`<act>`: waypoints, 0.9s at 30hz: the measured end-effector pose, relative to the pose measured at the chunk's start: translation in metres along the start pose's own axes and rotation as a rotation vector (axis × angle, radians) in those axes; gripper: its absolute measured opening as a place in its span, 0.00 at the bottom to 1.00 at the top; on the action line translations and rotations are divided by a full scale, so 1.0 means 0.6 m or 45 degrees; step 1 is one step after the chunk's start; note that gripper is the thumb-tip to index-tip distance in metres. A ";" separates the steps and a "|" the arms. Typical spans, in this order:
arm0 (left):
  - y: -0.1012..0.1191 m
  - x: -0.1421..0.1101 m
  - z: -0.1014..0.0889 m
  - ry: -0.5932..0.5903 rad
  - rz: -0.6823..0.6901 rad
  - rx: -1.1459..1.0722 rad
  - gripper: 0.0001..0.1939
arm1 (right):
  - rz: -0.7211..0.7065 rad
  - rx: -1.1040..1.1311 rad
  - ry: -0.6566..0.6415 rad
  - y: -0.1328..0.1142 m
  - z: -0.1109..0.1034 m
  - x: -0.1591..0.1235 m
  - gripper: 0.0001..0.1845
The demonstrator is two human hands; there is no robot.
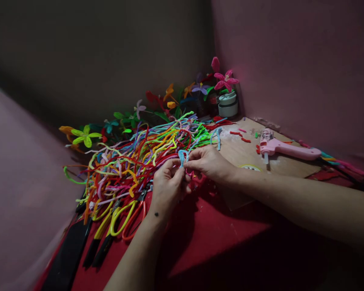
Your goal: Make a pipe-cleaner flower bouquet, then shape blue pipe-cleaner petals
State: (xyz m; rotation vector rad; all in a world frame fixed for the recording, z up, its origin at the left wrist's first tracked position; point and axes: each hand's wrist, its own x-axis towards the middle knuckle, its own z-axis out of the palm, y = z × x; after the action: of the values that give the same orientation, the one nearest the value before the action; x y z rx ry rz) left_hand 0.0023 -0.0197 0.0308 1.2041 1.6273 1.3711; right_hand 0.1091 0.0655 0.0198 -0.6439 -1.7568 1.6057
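A light blue pipe cleaner (182, 155), bent into a small loop, stands up between my two hands. My left hand (169, 180) is closed, pinching the lower end of the loop. From the other side my right hand (210, 163) is closed on the same pipe cleaner, thumb and fingertips at its right edge. Just below the fingers a bit of pink shows, too small to make out. A large heap of coloured pipe cleaners (130, 161) lies right behind and left of my left hand.
Yellow-handled scissors (123, 218), red-handled scissors (135, 222) and yellow-black pliers (98, 238) lie front left. A pink glue gun (291, 148) rests on a wooden board (230, 151) at right. Pipe-cleaner flowers (86, 136) and a pale round container (228, 105) stand at the back by the walls.
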 end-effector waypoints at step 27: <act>0.000 -0.002 0.003 -0.066 0.037 -0.106 0.10 | 0.251 0.729 -0.061 0.013 -0.007 0.013 0.11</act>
State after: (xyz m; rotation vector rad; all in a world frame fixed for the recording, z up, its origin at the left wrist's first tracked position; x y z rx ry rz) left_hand 0.0046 -0.0199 0.0305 1.2084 1.5079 1.4003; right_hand 0.1066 0.0753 0.0133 -0.5076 -1.1941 2.1488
